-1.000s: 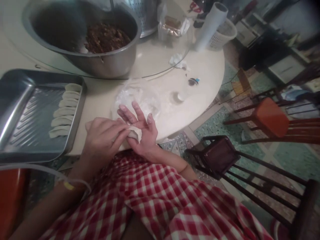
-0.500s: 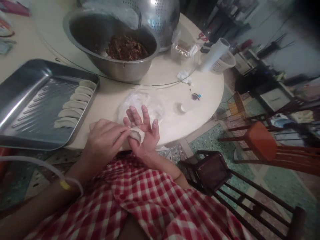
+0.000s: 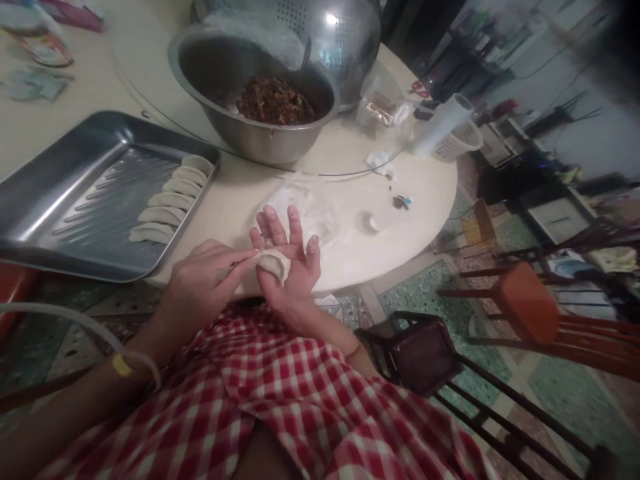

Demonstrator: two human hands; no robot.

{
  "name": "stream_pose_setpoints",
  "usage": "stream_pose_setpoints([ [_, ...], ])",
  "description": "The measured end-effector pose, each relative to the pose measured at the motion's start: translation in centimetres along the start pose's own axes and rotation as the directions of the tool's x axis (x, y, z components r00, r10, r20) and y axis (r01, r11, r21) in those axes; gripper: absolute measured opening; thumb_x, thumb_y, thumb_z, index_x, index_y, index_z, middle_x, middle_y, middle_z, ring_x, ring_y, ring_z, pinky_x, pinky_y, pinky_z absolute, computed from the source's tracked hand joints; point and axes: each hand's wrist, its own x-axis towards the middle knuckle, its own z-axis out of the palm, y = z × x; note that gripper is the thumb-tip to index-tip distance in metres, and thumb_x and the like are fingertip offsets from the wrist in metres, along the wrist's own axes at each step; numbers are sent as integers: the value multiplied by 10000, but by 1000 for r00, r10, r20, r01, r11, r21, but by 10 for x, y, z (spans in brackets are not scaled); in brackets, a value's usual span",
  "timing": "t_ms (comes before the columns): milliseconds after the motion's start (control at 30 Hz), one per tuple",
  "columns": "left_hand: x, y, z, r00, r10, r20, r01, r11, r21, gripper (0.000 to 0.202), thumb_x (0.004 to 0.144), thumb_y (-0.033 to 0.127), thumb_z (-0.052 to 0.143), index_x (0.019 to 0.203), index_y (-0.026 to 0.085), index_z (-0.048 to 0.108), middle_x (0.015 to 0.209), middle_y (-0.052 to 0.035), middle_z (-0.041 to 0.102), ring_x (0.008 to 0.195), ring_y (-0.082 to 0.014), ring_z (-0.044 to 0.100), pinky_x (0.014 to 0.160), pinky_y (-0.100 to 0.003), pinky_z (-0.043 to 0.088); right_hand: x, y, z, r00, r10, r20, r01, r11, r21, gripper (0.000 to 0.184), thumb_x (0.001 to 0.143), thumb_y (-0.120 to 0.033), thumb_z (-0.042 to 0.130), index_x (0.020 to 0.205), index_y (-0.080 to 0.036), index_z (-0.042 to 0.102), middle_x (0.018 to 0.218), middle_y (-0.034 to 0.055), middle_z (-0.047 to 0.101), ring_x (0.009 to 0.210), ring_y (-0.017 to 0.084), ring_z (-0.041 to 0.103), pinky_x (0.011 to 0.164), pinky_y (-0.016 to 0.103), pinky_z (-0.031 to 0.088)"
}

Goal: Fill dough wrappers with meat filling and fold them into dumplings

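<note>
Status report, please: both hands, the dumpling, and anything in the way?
Left hand pinches dumpling at its edge. Right hand open, palm up, cradling it. Tray to the left, bowl beyond; nothing blocks the hands.

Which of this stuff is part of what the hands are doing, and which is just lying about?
In use: dumpling, left hand, right hand, filling bowl, tray, finished dumplings.
Lying about: colander, paper roll, basket, tissue.
</note>
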Motion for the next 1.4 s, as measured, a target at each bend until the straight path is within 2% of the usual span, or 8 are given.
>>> stream_pose_setpoints([
  [167, 7, -4, -20, 990, 120, 80, -130, 982, 134, 228, 1000, 279, 533, 1185, 200, 640, 1095, -57, 727, 1001, -219, 640, 918, -410, 463, 1, 9, 2, 995, 84, 56, -87, 995, 44, 454, 951, -517, 302, 1178, -292, 624, 1107, 6, 757, 1126, 200, 675, 1245, 540, 231],
  [400, 13, -17, -43, 940, 271, 209, -313, 926, 210, 166, 1003, 234, 471, 1004, 277, 632, 959, 13, 729, 897, -212, 612, 815, -396, 431, 3, 29, 14, 969, 226, 103, -226, 974, -14, 438, 891, -569, 438, 1166, -285, 627, 1141, 49, 751, 1190, 233, 640, 1209, 558, 302],
  [567, 2, -27, -71, 926, 307, 218, -359, 893, 271, 167, 984, 153, 481, 1088, 236, 582, 973, -22, 725, 940, -229, 612, 820, -413, 417, 4, 42, 27, 939, 310, 151, -303, 951, -67, 489, 807, -624, 572, 1171, -308, 652, 1163, 21, 761, 1163, 216, 656, 1204, 494, 333],
  [767, -24, -76, -128, 940, 222, 257, -313, 862, 400, 309, 922, 112, 589, 1214, 214, 588, 1089, -82, 718, 996, -248, 629, 910, -435, 457, 21, 36, 22, 979, 108, 170, -87, 988, -127, 456, 829, -624, 544, 1119, -304, 688, 1158, 23, 755, 1206, 223, 633, 1188, 514, 327],
  [867, -33, -100, -145, 936, 164, 313, -293, 856, 426, 304, 940, 133, 555, 1230, 221, 584, 1062, -78, 720, 973, -254, 624, 904, -448, 457, 27, 29, 17, 989, 33, 142, -8, 985, -173, 457, 841, -623, 524, 1137, -321, 699, 1179, 16, 751, 1222, 227, 624, 1198, 528, 304],
  [967, -38, -114, -144, 919, 105, 381, -276, 861, 427, 271, 968, 167, 501, 1207, 246, 601, 1035, -56, 728, 921, -248, 620, 851, -447, 454, 28, 26, 14, 993, 14, 118, 10, 980, -198, 444, 838, -618, 538, 1131, -334, 713, 1182, 1, 754, 1222, 221, 627, 1206, 517, 303],
  [1133, -41, -128, -121, 880, -43, 472, -182, 889, 421, 314, 1007, 222, 366, 1085, 251, 670, 996, 6, 707, 952, -210, 621, 878, -431, 460, 27, 26, 13, 993, -4, 117, 30, 974, -225, 441, 841, -619, 549, 1142, -342, 714, 1186, 0, 755, 1235, 223, 627, 1199, 509, 329],
  [1400, -29, -146, -105, 875, 3, 484, -140, 959, 247, 363, 1037, 379, 399, 912, 235, 709, 857, 20, 702, 815, -155, 606, 785, -335, 430, 27, 25, 12, 992, -27, 126, 57, 968, -245, 452, 857, -625, 540, 1160, -331, 701, 1209, 26, 742, 1257, 242, 614, 1196, 530, 329],
])
